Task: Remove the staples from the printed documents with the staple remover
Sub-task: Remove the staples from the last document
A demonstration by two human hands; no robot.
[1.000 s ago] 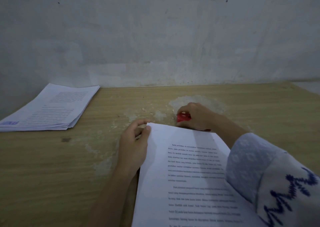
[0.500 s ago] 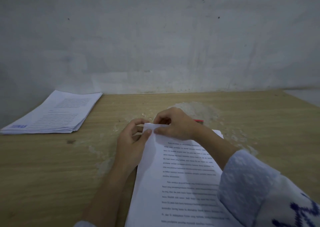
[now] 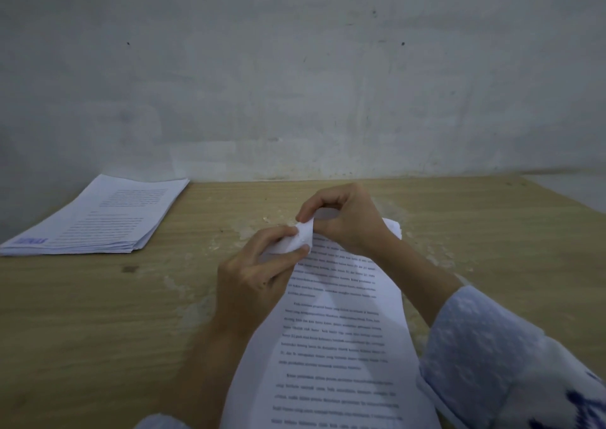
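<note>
Right hand (image 3: 341, 218) has dropped the red remover, now out of view; with left hand (image 3: 259, 271) it pinches the printed document (image 3: 334, 330) corner, folded up. Staple likely out or being hand-checked.

We see the printed document (image 3: 331, 336), white sheets covered in black paragraphs, lying lengthwise on the wooden surface (image 3: 98, 314), its far left corner lifted and crumpled. The left hand (image 3: 254, 277) pinches that corner from below; the right hand (image 3: 341, 218) pinches it from above, fingers (image 3: 303, 215) curled. A second stack of printed documents (image 3: 95, 215) lies flat, far left. We can't spot the staple remover.
</note>
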